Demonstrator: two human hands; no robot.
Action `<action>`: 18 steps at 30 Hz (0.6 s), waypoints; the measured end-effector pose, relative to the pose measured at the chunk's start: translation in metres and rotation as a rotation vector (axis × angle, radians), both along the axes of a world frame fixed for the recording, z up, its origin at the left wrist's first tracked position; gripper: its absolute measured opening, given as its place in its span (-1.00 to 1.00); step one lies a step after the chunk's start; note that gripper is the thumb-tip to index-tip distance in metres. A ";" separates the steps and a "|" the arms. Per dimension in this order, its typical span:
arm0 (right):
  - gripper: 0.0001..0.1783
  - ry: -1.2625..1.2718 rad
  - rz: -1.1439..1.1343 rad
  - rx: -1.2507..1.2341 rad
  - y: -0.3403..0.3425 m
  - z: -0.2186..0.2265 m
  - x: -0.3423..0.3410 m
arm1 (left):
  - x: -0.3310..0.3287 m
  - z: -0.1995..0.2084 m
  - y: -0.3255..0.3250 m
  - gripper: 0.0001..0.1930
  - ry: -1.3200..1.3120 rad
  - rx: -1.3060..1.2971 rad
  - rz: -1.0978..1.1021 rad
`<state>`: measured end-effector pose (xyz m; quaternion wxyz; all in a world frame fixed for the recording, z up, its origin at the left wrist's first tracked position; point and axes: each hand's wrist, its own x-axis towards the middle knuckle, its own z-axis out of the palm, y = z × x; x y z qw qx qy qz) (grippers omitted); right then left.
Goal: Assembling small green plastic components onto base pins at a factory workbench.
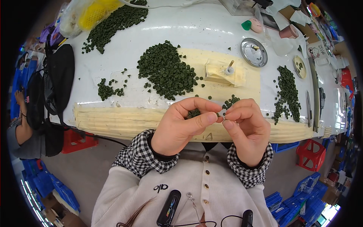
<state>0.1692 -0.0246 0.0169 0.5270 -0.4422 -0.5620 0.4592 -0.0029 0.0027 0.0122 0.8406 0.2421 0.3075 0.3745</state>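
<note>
Close together over the table's near edge, both my hands are closed in a pinch. Between thumb and forefinger, my left hand point(181, 123) grips a small dark green piece point(218, 114), mostly covered by the fingertips. The fingertips of my right hand point(247, 126) meet just beside it, closed around something tiny and pale that I cannot make out. Right behind the fingers lies a small cluster of dark green round pieces point(231, 101). A large heap of the same cup-like pieces point(162, 72) spreads farther back, left of centre.
Beyond my hands stands a taped block point(221, 73) with an upright peg. More green pieces lie in a far-left pile point(117, 24) and a right-hand pile point(287, 90). A round metal dish point(254, 52), tweezers point(308, 108) and a black bag point(60, 79) flank them. A person's arm point(22, 113) shows at left.
</note>
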 end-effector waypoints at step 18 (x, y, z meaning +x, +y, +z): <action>-0.85 0.568 0.284 -0.354 0.003 -0.003 -0.002 | -0.001 -0.007 -0.002 -0.91 0.075 0.235 -0.049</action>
